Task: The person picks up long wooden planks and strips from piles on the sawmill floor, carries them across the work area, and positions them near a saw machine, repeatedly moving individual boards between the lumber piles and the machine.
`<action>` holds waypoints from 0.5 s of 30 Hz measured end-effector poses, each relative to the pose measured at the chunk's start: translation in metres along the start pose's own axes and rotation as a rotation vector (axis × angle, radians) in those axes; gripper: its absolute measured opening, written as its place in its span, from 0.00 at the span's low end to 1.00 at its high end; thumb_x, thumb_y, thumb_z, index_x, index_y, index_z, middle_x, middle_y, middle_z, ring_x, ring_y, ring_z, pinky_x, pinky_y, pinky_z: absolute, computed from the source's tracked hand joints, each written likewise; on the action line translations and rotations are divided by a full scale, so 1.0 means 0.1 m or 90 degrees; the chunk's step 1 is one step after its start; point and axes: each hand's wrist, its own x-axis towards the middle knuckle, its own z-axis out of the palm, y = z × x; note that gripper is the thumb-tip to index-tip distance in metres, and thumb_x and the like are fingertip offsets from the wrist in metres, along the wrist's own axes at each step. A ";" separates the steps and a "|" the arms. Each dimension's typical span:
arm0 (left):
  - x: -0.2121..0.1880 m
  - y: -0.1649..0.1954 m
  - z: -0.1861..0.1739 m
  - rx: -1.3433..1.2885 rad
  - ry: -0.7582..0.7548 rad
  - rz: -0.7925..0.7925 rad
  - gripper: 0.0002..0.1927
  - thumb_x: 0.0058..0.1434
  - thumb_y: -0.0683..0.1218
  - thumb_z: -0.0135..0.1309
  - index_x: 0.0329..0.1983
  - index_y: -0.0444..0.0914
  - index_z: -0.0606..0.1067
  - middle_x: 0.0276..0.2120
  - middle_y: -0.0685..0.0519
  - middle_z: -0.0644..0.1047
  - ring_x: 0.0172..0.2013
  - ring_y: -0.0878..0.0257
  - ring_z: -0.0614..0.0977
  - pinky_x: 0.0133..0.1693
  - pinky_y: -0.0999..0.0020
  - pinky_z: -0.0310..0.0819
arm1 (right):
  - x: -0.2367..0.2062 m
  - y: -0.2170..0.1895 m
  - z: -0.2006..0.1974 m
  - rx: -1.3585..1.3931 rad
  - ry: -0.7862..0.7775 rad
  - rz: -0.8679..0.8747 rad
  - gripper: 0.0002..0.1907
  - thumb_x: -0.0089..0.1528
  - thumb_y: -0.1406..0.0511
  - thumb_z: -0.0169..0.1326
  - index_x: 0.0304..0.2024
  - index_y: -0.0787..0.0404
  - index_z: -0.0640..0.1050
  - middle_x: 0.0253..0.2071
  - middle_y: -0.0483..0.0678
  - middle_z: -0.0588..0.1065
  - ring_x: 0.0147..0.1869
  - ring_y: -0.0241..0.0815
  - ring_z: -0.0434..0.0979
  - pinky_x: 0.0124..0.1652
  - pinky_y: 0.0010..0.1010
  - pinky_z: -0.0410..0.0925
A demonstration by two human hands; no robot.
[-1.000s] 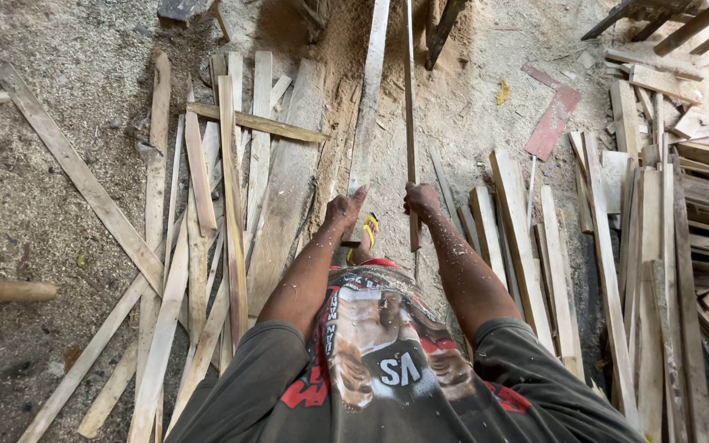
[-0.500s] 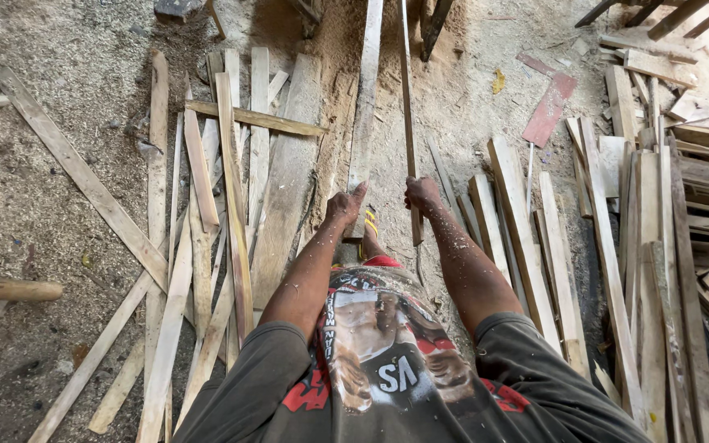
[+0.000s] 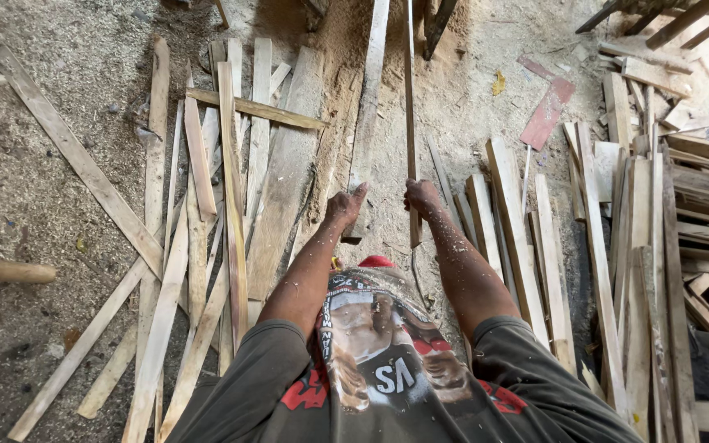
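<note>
The person's left hand (image 3: pixel 345 205) is closed on the near end of a wide pale plank (image 3: pixel 368 107) that runs straight away from them over the sawdust-covered floor (image 3: pixel 453 115). Just beside it, the right hand (image 3: pixel 422 197) is wrapped around a thin wooden strip (image 3: pixel 409 123), which lies parallel to the plank with a narrow gap between the two. Both forearms are dusted with sawdust. To the left, loose slats (image 3: pixel 198 205) lie scattered and overlapping at odd angles, with one long board (image 3: pixel 75 156) slanting across them. To the right, more offcuts (image 3: pixel 535 238) lie roughly side by side, and a reddish flat piece (image 3: pixel 546 115) rests farther out. Along the right edge a heap of stacked boards (image 3: pixel 699 213) is piled up
</note>
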 end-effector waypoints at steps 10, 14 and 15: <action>-0.04 -0.14 0.03 0.009 0.011 -0.001 0.59 0.56 0.86 0.30 0.39 0.25 0.80 0.40 0.27 0.79 0.47 0.38 0.83 0.49 0.50 0.78 | 0.01 0.13 0.10 0.015 0.012 -0.004 0.21 0.71 0.58 0.48 0.40 0.74 0.76 0.32 0.54 0.77 0.30 0.44 0.78 0.32 0.38 0.77; -0.03 -0.19 0.06 0.028 -0.011 -0.002 0.60 0.57 0.85 0.26 0.40 0.26 0.81 0.41 0.27 0.81 0.47 0.39 0.84 0.51 0.50 0.78 | 0.04 0.19 0.10 0.012 0.008 -0.002 0.21 0.71 0.57 0.47 0.39 0.72 0.76 0.32 0.54 0.77 0.30 0.43 0.78 0.32 0.37 0.77; -0.04 -0.20 0.07 0.023 -0.009 -0.008 0.60 0.57 0.85 0.27 0.41 0.26 0.81 0.41 0.27 0.81 0.48 0.39 0.84 0.51 0.50 0.78 | 0.04 0.21 0.10 0.016 0.001 -0.006 0.21 0.71 0.57 0.47 0.39 0.72 0.76 0.32 0.54 0.77 0.30 0.43 0.78 0.32 0.37 0.78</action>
